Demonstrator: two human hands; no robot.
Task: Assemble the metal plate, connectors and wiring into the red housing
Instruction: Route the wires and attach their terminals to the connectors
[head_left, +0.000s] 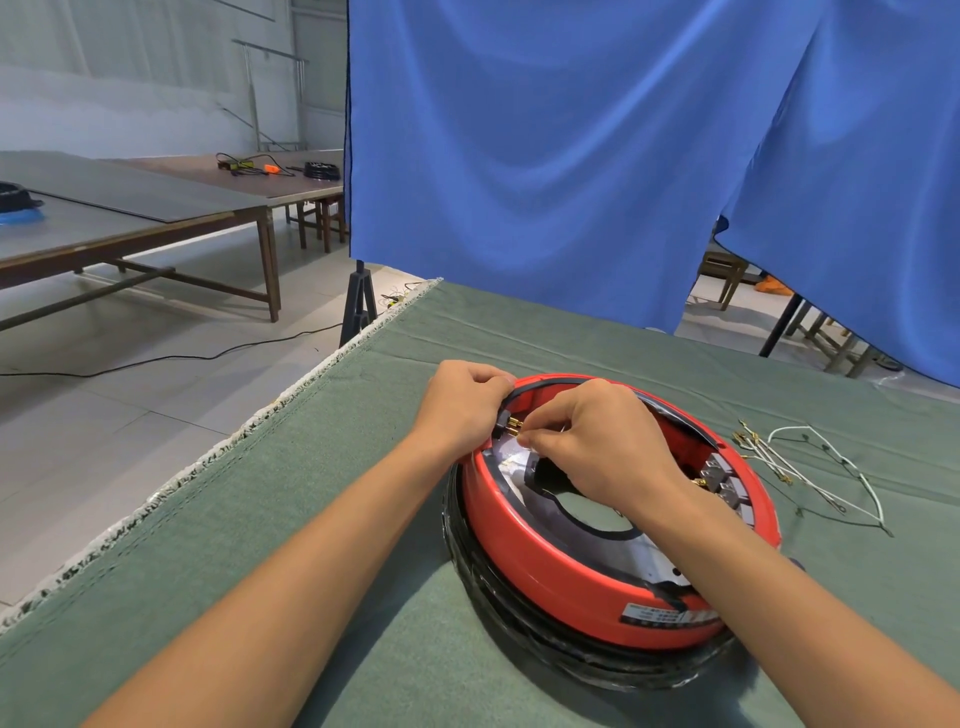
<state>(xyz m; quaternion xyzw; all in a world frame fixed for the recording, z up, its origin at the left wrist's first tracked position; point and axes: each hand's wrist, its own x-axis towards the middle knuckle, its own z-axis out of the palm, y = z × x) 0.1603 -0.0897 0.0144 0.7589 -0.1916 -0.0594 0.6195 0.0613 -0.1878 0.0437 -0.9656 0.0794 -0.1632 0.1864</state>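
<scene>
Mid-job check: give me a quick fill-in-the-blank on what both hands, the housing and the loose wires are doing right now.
1. The round red plastic housing rests on a ____ cloth-covered table.
2. The left hand grips the housing's ____ rim.
3. The right hand pinches at the brass-pinned black connector ____ the housing.
4. The loose white wires lie on the cloth to the ____ of the housing.

Missing words: green; far; inside; right
</scene>
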